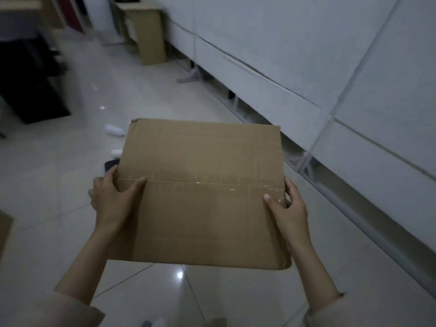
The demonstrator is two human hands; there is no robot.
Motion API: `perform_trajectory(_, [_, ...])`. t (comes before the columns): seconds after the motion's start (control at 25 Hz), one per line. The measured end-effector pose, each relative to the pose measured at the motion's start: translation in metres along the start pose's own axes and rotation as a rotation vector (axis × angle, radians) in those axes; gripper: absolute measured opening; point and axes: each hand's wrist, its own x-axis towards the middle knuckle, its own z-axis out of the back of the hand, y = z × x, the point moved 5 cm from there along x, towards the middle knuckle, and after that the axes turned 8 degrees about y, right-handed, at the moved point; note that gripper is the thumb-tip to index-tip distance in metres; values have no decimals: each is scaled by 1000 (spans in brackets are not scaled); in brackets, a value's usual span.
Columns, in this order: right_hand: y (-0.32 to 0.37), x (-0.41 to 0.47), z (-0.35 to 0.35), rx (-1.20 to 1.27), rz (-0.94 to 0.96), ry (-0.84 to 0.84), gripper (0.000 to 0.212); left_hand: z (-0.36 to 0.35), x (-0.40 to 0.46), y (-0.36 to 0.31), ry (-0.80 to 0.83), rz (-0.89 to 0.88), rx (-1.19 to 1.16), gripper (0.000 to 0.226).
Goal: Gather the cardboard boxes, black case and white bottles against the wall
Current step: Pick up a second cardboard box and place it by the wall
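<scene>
A large taped cardboard box (200,190) hangs above the tiled floor, held between both hands. My left hand (113,199) grips its left side with the thumb lying on top along the tape seam. My right hand (289,208) grips the right side, thumb on the top face. Beyond the box's left edge lie two white bottles (114,130) (116,152) on the floor, the nearer one partly hidden. A corner of the black case (111,165) peeks out under the box's left edge.
The white panelled wall (306,55) runs along the right with a gap at its base. A tall cardboard box (149,36) stands against it at the back. Dark furniture (30,81) fills the far left. Another cardboard edge (4,230) shows at the left border.
</scene>
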Motion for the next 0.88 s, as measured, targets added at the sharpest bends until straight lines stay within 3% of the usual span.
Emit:
perform_trajectory(0.48, [107,13,-410,19,144,600,59,300,39,226,-524,396,-15,78])
perform_trajectory(0.88, [153,32,-688,-14,264,1048,57,415,70,336,-863,690,-1,77])
